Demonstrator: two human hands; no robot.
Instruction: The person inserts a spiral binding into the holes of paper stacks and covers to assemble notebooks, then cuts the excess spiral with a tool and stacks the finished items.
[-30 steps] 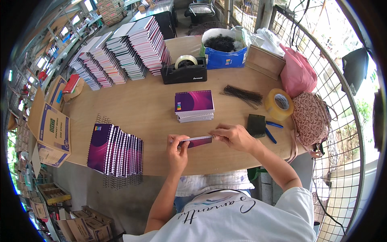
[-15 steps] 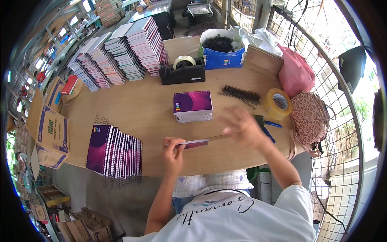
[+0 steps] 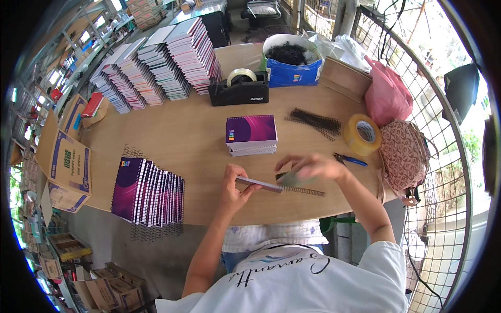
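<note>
Both hands work at the near edge of the round wooden surface (image 3: 172, 135): the left hand (image 3: 233, 189) grips one end of a thin purple-covered notebook (image 3: 259, 183) seen edge-on, while the right hand (image 3: 313, 167), blurred, has its fingers loosely spread above the black wire spiral binding (image 3: 305, 191) at the notebook's other end. Just beyond lies a small stack of purple spiral notebooks (image 3: 251, 135).
</note>
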